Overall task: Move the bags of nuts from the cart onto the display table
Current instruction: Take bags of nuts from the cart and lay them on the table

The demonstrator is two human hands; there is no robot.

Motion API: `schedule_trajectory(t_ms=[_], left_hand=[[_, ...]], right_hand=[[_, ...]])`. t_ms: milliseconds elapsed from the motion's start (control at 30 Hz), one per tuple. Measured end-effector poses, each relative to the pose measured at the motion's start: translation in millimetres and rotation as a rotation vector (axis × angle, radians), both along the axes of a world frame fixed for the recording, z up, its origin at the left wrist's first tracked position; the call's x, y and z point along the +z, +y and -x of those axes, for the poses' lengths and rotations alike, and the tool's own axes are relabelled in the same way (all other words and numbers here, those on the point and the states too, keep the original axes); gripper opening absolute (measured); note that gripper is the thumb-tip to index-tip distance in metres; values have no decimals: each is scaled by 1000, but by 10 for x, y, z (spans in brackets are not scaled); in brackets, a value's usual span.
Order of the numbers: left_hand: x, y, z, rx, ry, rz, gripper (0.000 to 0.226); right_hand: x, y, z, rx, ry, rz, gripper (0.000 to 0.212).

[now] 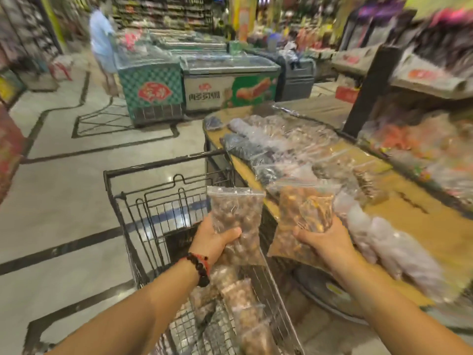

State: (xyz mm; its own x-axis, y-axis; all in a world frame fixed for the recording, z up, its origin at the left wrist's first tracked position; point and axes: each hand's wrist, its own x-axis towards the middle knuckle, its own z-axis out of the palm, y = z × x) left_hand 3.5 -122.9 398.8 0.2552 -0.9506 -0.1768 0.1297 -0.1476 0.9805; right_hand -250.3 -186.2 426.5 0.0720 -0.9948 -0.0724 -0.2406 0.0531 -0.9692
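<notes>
Left hand [215,238] is gripping a clear zip bag of brown round nuts [236,221] above the black wire cart [143,201], thumb curling over its front. Right hand [323,243] is gripping a clear bag of orange-brown nuts [299,213], fingers wrapping it, near the yellow-topped display table [409,213]. More nut bags [245,308] are lying in the cart.

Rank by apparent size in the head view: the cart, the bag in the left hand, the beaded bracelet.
1. Cart, by far the largest.
2. Bag in the left hand.
3. Beaded bracelet, smallest.
Similar nearness, so the order holds.
</notes>
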Motion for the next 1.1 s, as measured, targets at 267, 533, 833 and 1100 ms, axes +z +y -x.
schedule_trajectory(t_ms=[267, 533, 833, 1100], left_hand=[[615, -343, 1492, -166, -176, 76, 73], [767, -657, 3332, -191, -45, 80, 67], [640, -916, 4362, -107, 18, 46, 50], [73, -1824, 4560, 57, 63, -46, 93]], right_hand=[[599, 161, 1536, -154, -14, 38, 76], [787, 122, 3511, -198, -18, 50, 76], [718, -316, 4522, -48, -64, 45, 86], [357, -1450, 4716, 132, -75, -85, 118]])
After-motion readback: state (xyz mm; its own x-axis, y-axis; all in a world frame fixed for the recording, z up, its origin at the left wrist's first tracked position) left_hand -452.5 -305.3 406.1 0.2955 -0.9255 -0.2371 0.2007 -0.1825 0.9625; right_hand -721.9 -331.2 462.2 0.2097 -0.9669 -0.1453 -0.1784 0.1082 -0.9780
